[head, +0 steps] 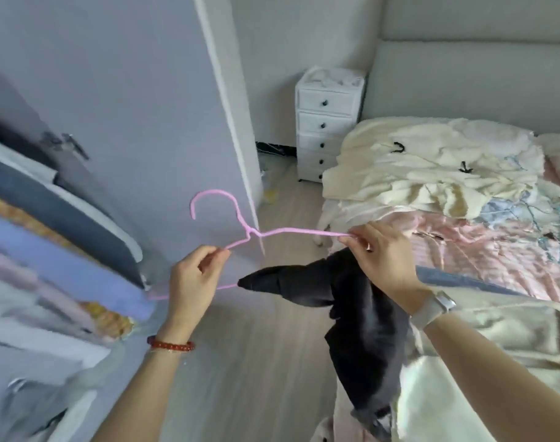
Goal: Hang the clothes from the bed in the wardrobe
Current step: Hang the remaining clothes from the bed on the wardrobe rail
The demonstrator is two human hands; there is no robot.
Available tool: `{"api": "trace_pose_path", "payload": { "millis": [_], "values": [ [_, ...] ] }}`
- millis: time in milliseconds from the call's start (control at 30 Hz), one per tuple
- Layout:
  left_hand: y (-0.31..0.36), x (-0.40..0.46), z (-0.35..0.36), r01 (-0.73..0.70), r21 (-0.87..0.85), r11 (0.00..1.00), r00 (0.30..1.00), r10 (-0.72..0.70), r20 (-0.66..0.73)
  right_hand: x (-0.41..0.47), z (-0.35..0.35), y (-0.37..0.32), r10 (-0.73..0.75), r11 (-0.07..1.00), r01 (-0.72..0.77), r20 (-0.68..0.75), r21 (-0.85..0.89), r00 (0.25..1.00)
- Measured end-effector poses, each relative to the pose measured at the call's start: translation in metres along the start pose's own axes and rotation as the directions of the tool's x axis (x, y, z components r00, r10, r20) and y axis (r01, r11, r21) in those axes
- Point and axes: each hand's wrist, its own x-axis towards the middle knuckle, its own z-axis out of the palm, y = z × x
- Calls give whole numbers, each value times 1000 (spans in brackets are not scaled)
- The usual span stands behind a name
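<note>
Pinching thin pink wire hanger, limp dark garment draped.

One pink hanger, one black garment, perhaps five drawers, two hands.

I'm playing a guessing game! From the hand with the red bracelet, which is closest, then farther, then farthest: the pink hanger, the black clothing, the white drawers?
1. Pink hanger: pinched in the left hand.
2. Black clothing: just right of it, hanging low.
3. White drawers: far back, beside the bed.
</note>
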Motion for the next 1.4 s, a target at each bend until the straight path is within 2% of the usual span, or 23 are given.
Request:
{"api": "trace_pose_path", "payload": {
  "millis": [133,200,267,367,433,467,500,567,633,700,767,933,1067,1133,1200,1267,1367,1400],
  "values": [
    [-38,-18,-88,13,94,995,988,2,-153,8,40,-77,-108,989,74,278,131,955],
    [-53,-27,-126,58,112,992,974,-32,-226,3,59,-114,-213,967,151,328,205,920],
    [-61,-34,-163,77,169,983,943,-17,-332,5,75,-155,-244,944,137,359,299,901],
    [-67,-38,-213,121,347,930,852,83,-518,21,94,-224,-288,884,123,318,451,903],
    [-69,-41,-245,225,392,892,733,110,-671,34,101,-271,-340,832,153,271,533,901],
    [-70,-45,-257,245,404,881,686,137,-715,41,103,-293,-363,810,169,254,561,896],
    [-72,-50,-267,230,444,866,670,190,-718,47,105,-311,-385,793,184,243,581,890],
    [-78,-61,-276,152,626,765,724,346,-597,58,109,-343,-424,762,206,232,615,875],
    [-86,-68,-281,91,774,626,821,393,-415,65,113,-368,-463,715,230,201,661,863],
    [-93,-68,-292,112,812,572,901,286,-326,68,120,-390,-495,669,254,165,699,853],
    [-100,-69,-307,161,821,548,935,182,-305,68,128,-404,-512,658,269,157,703,844],
    [-125,-93,-348,298,785,543,909,90,-408,77,163,-412,-465,706,189,246,683,850],
    [-132,-106,-349,430,738,521,859,17,-512,80,178,-424,-517,656,192,248,730,819],
    [-125,-95,-333,374,755,538,891,18,-454,79,185,-437,-563,612,220,222,760,796],
    [-118,-74,-312,216,812,541,953,65,-297,78,194,-450,-582,590,204,236,781,778],
    [-117,-50,-294,112,839,532,976,100,-194,82,203,-457,-589,575,151,279,804,758],
    [-118,-26,-285,154,753,639,944,129,-303,91,217,-460,-611,525,73,317,848,725],
    [-120,-22,-285,173,747,642,931,142,-337,94,222,-460,-605,520,27,346,854,717]
  ]
}}
